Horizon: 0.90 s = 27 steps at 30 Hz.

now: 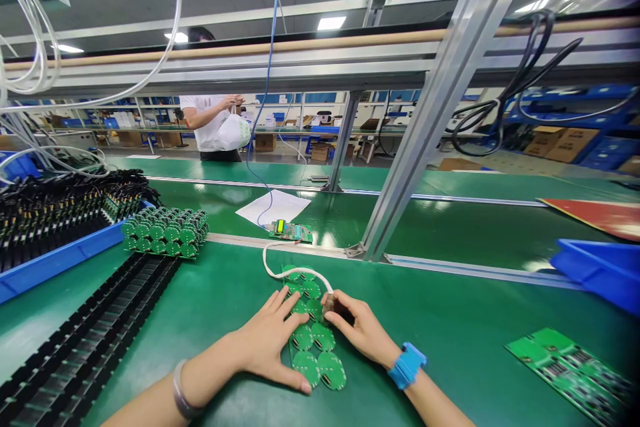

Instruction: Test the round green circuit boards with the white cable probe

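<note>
A panel of round green circuit boards [324, 337] lies on the green table in front of me, its discs set in two columns. My left hand [267, 337] rests on the panel's left side with its fingers spread. In my right hand [357, 325] a small brownish probe connector [329, 305] is pinched between thumb and fingers, held against the panel's right edge. A white cable [295, 273] runs from the connector to a small circuit board with a lit yellow-green display [293, 231]. The connector's contact end is hidden by my fingers.
Stacked round-board panels [167, 232] stand at the left, by a black slotted rack [95, 327] and a blue bin [60, 253] of wired boards. A metal post [425, 113] rises ahead. Another green board panel [575, 373] and a blue tray [600, 270] are at right. A person [210, 120] stands beyond.
</note>
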### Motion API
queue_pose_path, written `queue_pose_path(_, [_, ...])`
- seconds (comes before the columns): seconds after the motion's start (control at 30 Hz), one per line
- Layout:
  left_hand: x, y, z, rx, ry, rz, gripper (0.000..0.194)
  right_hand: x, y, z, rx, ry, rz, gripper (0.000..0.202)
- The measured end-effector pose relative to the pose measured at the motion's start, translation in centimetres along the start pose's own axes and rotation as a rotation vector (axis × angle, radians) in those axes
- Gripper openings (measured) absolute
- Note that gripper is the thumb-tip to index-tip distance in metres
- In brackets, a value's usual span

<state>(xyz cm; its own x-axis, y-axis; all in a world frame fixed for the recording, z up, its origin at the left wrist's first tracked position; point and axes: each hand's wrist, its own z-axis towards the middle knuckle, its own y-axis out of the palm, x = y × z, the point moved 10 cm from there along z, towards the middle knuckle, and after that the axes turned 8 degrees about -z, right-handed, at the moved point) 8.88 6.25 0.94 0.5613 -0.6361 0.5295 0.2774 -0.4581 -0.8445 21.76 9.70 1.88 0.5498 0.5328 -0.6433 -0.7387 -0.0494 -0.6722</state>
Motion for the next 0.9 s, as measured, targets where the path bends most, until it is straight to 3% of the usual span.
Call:
queue_pose_path(0.17, [-0.03, -0.05, -0.13, 0.074, 0.057, -0.021, 0.115, 0.09, 0.14, -0.03, -0.006, 0.002, 0.001, 0.021])
queue_pose_path(0.9, [-0.5, 0.39, -0.02, 0.069, 0.06, -0.004, 0.111, 0.04, 0.07, 0.0, 0.003, 0.011, 0.004, 0.019])
